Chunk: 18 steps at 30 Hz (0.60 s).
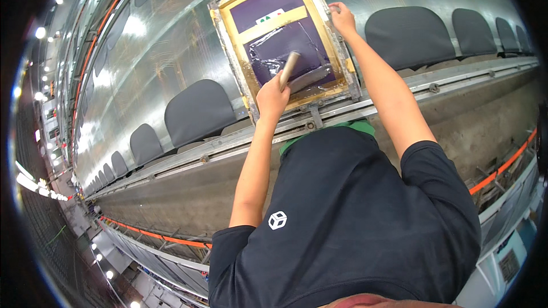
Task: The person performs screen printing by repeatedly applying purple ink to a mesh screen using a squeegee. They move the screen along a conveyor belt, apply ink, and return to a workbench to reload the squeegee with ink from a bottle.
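Observation:
A screen printing frame (342, 63) with a purple mesh and yellow border tape lies on the long table in front of me. My left hand (273, 100) is closed around a squeegee (289, 69), its pale handle tilted up over the lower half of the mesh. The squeegee's grey blade rests near the frame's near end. A glossy, wet-looking patch (274, 45) spreads over the purple mesh beyond the blade. At the frame's right side, near its far corner, my right hand (343, 21) has its fingers curled at the edge.
Dark grey fabric pieces (197, 108) lie in a row along the table (165, 40) to the left. More fabric pieces (402, 37) continue to the right. A metal rail (171, 165) with bolts runs along the near table edge. Orange tubing (505, 162) shows at right.

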Tool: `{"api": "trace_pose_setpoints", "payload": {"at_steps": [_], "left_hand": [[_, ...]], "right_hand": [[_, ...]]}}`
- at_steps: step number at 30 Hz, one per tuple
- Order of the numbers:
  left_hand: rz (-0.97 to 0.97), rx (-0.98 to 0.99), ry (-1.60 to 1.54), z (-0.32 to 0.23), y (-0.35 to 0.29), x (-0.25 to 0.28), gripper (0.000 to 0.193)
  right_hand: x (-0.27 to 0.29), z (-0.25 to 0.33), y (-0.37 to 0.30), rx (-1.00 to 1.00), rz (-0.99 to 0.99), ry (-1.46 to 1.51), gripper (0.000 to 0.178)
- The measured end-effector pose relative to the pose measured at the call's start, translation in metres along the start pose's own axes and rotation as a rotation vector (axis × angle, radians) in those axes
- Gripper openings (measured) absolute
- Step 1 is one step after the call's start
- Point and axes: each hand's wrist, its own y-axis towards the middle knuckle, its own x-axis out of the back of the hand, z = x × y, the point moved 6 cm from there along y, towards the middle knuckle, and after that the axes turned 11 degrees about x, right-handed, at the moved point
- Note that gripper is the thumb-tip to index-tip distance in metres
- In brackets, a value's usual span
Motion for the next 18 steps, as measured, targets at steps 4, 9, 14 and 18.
{"api": "trace_pose_setpoints", "payload": {"at_steps": [4,9,14,18], "left_hand": [[-0.062,-0.372,0.195,-0.04,-0.009,-0.029,0.053],[0.029,-0.474,0.265,-0.03,-0.033,-0.049,0.063],[0.18,-0.181,0.104,0.023,-0.026,-0.016,0.063],[0.04,-0.289,0.174,0.024,-0.064,-0.019,0.069]], "right_hand": [[0.0,0.013,-0.005,0.028,0.021,0.0,0.023],[0.005,0.011,-0.001,0.078,-0.023,-0.014,0.023],[0.001,0.01,-0.002,0.007,0.051,-0.029,0.025],[-0.004,0.008,-0.004,-0.014,0.047,-0.023,0.023]]}}
